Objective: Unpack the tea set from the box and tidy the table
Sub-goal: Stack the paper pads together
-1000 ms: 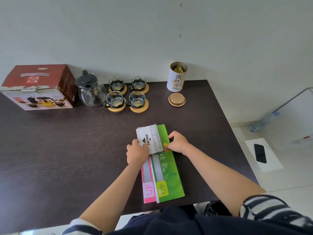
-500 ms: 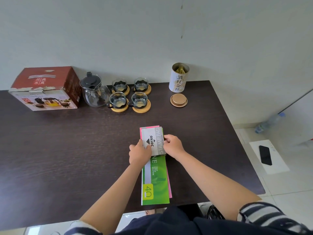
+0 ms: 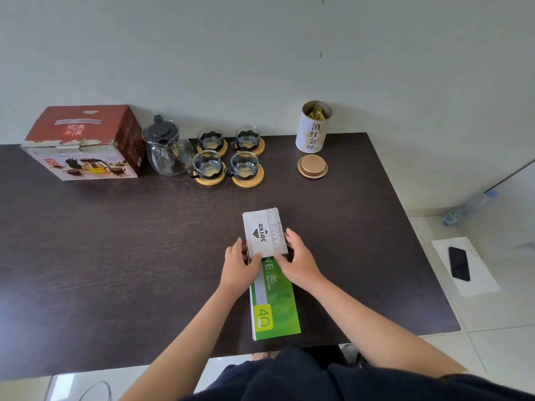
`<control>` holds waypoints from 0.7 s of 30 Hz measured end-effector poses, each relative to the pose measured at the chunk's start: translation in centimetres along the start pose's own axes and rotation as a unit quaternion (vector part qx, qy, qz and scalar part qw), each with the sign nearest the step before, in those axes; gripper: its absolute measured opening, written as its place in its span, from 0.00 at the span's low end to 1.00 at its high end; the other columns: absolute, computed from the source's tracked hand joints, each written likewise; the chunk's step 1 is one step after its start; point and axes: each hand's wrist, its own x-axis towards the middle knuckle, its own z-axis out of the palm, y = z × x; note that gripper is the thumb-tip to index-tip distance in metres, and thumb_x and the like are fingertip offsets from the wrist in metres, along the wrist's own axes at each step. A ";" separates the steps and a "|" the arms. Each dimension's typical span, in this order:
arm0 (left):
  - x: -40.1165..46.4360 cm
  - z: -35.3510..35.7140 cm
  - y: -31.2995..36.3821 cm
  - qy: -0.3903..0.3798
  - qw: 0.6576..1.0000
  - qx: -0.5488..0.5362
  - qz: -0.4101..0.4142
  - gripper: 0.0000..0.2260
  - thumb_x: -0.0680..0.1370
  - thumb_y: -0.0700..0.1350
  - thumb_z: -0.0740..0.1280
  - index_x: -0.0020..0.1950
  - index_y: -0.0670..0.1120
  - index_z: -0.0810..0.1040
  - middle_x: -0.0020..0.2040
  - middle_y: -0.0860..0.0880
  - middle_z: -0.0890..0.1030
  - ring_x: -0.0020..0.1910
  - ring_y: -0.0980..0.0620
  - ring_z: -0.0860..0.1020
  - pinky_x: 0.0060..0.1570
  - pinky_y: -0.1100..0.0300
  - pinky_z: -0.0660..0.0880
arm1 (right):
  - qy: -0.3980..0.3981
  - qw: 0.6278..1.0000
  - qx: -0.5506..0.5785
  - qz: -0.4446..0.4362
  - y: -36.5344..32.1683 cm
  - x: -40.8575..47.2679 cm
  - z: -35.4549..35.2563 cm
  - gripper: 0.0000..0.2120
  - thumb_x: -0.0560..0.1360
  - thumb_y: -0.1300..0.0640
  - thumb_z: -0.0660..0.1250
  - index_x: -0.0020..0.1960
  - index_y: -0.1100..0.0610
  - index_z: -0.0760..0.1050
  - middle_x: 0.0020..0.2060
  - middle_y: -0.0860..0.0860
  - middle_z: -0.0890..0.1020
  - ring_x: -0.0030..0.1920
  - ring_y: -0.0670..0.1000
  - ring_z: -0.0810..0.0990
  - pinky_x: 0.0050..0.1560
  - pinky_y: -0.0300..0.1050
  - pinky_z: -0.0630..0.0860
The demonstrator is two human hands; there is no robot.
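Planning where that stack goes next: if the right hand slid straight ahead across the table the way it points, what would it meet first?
The right hand points toward the back-left. Past the stamp pad box it grips, the nearest glass cup on its coaster looks first, though depth is uncertain.

Clear glass teapot [image 3: 169,154], glossy green booklet [image 3: 276,308], seemingly matt wood-grain table [image 3: 115,256].

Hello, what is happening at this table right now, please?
A person is tidying the dark table. Both hands hold a white stamp pad box lying on a green folder near the front edge: the left hand at its left side, the right hand at its right. The tea set is already unpacked: a glass teapot and four glass cups on coasters stand by the red box. An open tea tin stands behind its lid.
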 end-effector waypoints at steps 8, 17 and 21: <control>-9.1 0.6 -6.0 -0.045 0.993 -0.078 0.071 0.34 0.72 0.43 0.73 0.73 0.50 0.59 0.63 0.56 0.67 0.64 0.64 0.69 0.50 0.74 0.72 | -0.008 0.986 -0.117 -0.118 5.7 -8.3 1.1 0.42 0.70 0.45 0.72 0.77 0.51 0.53 0.74 0.42 0.60 0.74 0.43 0.57 0.75 0.49 0.54; -9.7 -0.1 -8.6 -0.097 0.967 0.072 0.224 0.39 0.67 0.46 0.75 0.74 0.51 0.61 0.66 0.54 0.63 0.66 0.63 0.64 0.60 0.74 0.66 | -0.020 0.955 -0.229 -0.188 8.6 -10.2 0.8 0.42 0.68 0.39 0.70 0.76 0.51 0.58 0.75 0.45 0.60 0.76 0.50 0.55 0.75 0.53 0.50; -9.9 0.1 -9.3 -0.057 0.947 0.153 0.278 0.27 0.69 0.47 0.74 0.66 0.42 0.74 0.65 0.43 0.70 0.62 0.56 0.70 0.60 0.63 0.70 | 0.014 0.946 -0.230 -0.227 9.4 -10.3 1.4 0.34 0.69 0.40 0.70 0.71 0.51 0.67 0.74 0.50 0.64 0.74 0.54 0.61 0.72 0.56 0.53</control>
